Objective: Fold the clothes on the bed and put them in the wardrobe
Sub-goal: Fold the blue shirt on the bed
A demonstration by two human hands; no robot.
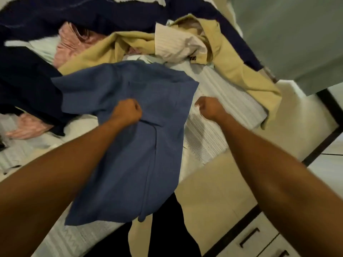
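Observation:
A blue shirt [130, 154] hangs in front of me over the edge of the bed [209, 138], its upper part spread over the white striped cover. My left hand [128, 113] grips a bunch of the shirt's fabric near its middle in a closed fist. Just right of the shirt's right edge, my right hand [209, 108] hovers above the bed cover with its fingers curled, and I see nothing in it. Further back lie unfolded clothes: a tan garment [232, 58], a white ribbed one [178, 47], a pink one [74, 45] and dark navy ones [27, 86].
A grey-green door panel [297, 39] stands at the upper right. Cream floor tiles [213, 191] run along the bed's right side. White drawers with dark handles [259, 236] sit at the lower right. Another pink piece [27, 127] lies at the left.

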